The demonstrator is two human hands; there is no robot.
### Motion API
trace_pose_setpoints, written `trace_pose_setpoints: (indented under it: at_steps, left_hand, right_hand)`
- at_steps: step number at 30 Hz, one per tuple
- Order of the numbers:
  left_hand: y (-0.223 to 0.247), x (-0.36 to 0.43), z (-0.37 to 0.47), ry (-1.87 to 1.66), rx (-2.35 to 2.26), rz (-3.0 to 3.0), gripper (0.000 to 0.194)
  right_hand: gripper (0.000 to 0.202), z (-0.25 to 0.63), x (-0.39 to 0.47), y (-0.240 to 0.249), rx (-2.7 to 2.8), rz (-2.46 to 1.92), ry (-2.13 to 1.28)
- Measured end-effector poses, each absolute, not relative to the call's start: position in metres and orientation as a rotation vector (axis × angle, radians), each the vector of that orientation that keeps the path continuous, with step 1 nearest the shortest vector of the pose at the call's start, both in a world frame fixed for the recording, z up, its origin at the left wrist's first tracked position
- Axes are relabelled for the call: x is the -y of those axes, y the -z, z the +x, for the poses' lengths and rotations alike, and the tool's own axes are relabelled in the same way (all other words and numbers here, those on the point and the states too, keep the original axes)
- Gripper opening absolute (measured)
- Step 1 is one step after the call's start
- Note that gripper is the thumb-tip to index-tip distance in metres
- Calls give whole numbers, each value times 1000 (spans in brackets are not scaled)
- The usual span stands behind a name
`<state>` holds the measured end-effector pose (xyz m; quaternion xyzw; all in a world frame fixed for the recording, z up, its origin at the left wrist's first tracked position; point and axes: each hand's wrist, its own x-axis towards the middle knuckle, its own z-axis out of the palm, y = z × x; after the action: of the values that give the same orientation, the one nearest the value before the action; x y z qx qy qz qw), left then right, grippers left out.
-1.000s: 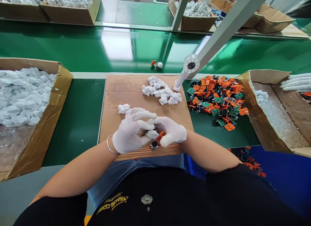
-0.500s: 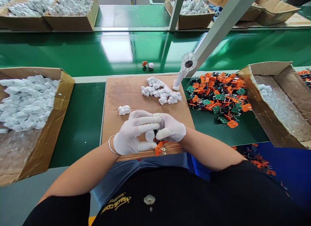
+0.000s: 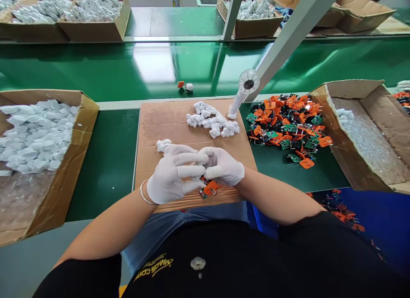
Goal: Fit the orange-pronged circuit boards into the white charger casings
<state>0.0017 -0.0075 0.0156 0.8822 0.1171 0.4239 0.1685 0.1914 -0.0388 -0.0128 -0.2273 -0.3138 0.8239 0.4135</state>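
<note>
Your left hand and right hand, both in white gloves, meet just above the near edge of the cardboard sheet, fingers curled in a narrow grip around one small assembly between them: an orange plug piece with metal prongs and a little green circuit board poking out below your fingertips. Both hands are closed on it, the left wrapping from the side, the right pinching from above. Judging by its size, the piece is very light and stiff, but the board and its thin leads look easy to bend or snap, so hold it by the orange plastic body and the board's edges, not by the prongs or the components; the gloves may make the smooth plastic a bit slippery. Just beyond your left hand lies a single white shell on the cardboard, and farther back a loose heap of white shells. To your right, on the green bench, a pile of orange plugs and green boards spreads beside an open carton. A small clear handheld fan stands at the cardboard's far corner. To your left sits a box of white shells. On the green belt behind, one small assembled unit lies alone, with more cartons on the far side.
</note>
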Motion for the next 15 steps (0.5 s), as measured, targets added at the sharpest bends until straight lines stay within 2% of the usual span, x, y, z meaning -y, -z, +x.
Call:
trace_pose_setpoints:
  at_steps: [4,9,15]
  left_hand:
    - [-14,8,0,-1225,-373,2474,30]
    - [-1,12,-4,-1222,-537,2353,75]
    - [1,14,-5,-1179,-573,2420,83]
  right_hand:
    - [45,191,40,13,803,-550,-2061]
    - [39,191,39,12,844,-511,-2026]
    - [41,191,38,11,824,-541,-2071]
